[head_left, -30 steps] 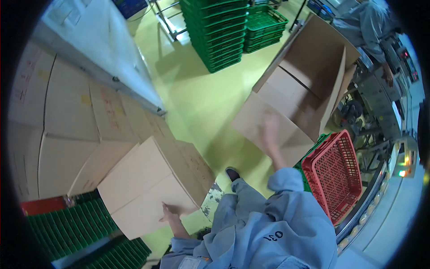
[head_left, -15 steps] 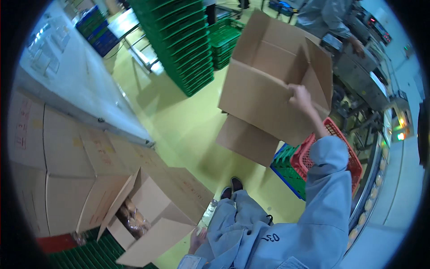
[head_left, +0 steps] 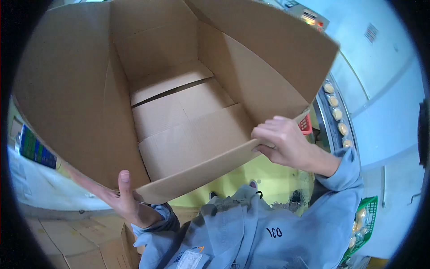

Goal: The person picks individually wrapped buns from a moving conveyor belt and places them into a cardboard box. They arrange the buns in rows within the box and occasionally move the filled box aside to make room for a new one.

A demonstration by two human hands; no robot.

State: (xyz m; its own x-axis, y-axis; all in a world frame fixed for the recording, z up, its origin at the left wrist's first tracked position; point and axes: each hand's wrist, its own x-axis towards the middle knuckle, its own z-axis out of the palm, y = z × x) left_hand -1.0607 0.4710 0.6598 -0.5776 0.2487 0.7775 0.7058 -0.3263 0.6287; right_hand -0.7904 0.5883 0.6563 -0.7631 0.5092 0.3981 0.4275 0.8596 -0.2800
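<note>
A large cardboard box (head_left: 201,169) with raised flaps fills the upper part of the view, tilted so that I look into it. Nothing lies inside; a dark gap runs between the bottom flaps. My right hand (head_left: 286,144) is closed over the near edge at its right end, fingers bent over the cardboard. At the near left corner my left hand (head_left: 127,201) holds the box, its thumb standing up at the edge and its fingers stretched along the outside of the left flap.
To the right, a conveyor carries a row of wrapped round buns (head_left: 337,114). A green basket (head_left: 371,224) with packed buns stands at lower right; part of a red basket (head_left: 305,125) shows behind my right hand. Cardboard boxes (head_left: 85,235) are at lower left, stacked crates (head_left: 35,149) at far left.
The box has come much closer, turned with its opening toward me. My left hand has risen from beside the lower-left open box to hold it too. My view has swung right.
</note>
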